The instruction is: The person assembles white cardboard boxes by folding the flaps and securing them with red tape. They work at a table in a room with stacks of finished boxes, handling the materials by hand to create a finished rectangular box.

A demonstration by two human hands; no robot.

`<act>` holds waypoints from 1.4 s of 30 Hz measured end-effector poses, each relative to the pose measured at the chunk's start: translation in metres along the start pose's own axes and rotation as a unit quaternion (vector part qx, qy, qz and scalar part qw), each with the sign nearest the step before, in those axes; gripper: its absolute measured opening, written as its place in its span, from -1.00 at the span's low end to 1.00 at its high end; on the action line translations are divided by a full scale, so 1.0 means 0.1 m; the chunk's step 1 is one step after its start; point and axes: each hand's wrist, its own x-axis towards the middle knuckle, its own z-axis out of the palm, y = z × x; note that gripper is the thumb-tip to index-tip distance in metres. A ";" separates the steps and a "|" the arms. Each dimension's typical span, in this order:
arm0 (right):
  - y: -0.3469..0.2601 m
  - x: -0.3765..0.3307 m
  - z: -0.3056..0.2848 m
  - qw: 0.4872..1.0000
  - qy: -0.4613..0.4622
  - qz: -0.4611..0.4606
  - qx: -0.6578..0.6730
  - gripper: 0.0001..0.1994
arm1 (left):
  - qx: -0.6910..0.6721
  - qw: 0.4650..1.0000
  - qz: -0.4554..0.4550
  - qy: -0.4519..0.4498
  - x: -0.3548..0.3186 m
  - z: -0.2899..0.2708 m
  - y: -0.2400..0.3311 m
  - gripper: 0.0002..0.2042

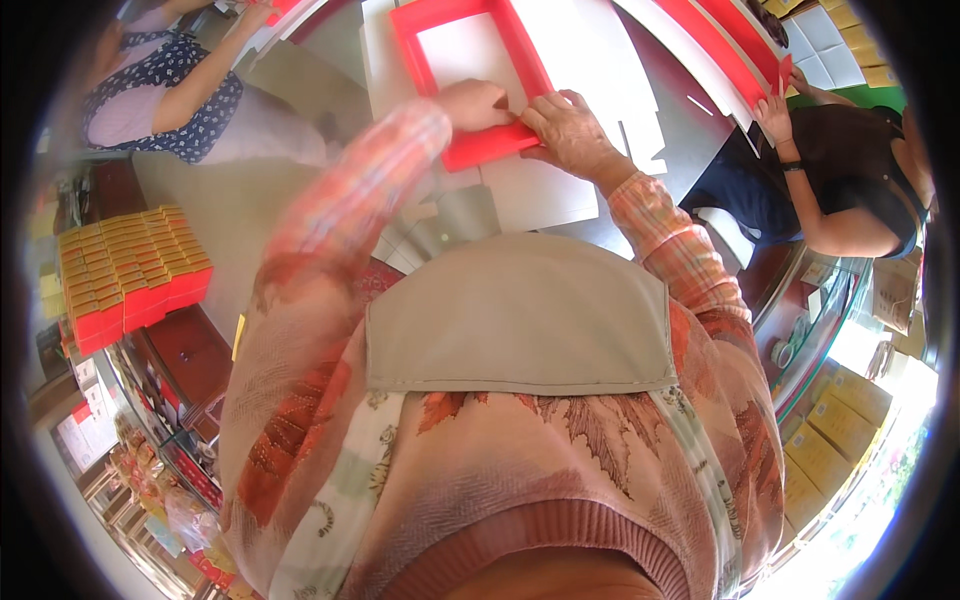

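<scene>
Pressing red box frame (470, 70), long axis running away, both hands on near edge

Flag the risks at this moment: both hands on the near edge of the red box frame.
1. Left hand and right hand press together on the near wall of the red box frame; it could crease or buckle.
2. The frame lies on loose white card sheets, so it might slide.
3. The sleeve hides part of the fold.
</scene>
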 end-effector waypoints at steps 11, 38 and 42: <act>-0.15 0.12 -0.18 0.991 -0.094 0.042 -0.090 -0.59 | 0.238 0.903 0.171 0.315 -1.08 0.34 -0.09 -0.75; -0.24 -0.23 0.14 0.994 -0.008 -0.107 0.023 -0.72 | 0.287 0.930 0.222 -0.051 -0.83 -0.04 0.17 -0.57; -0.24 -0.24 0.15 0.996 -0.032 -0.085 0.015 -0.73 | 0.285 0.928 0.230 -0.061 -0.77 0.03 0.19 -0.66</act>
